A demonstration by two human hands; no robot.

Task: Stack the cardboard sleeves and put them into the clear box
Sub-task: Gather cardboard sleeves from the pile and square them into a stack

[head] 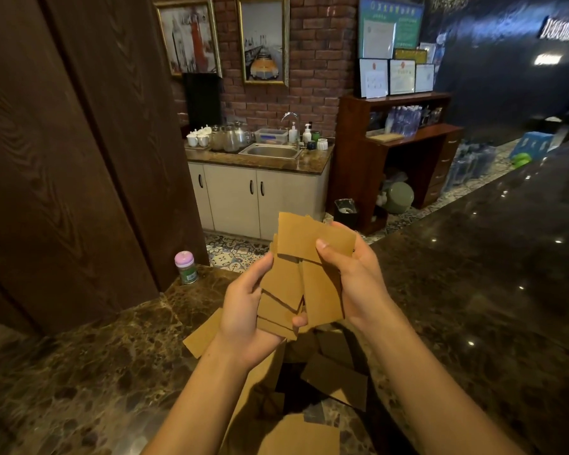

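Both hands hold a loose, uneven bunch of flat brown cardboard sleeves (304,274) above the marble counter. My left hand (245,310) grips the bunch from the left and below, thumb on its lower edge. My right hand (352,274) clasps it from the right, thumb pressed on the top sleeve. Several more sleeves (335,376) lie scattered on the counter beneath my forearms, one (202,333) poking out left of my left wrist. A clear box near me is not visible.
The dark marble counter (490,290) runs from the near left to the far right. A small jar with a pink lid (185,267) stands at its far left edge by a dark wooden panel. Beyond are a sink cabinet (260,192) and a black bin (345,211).
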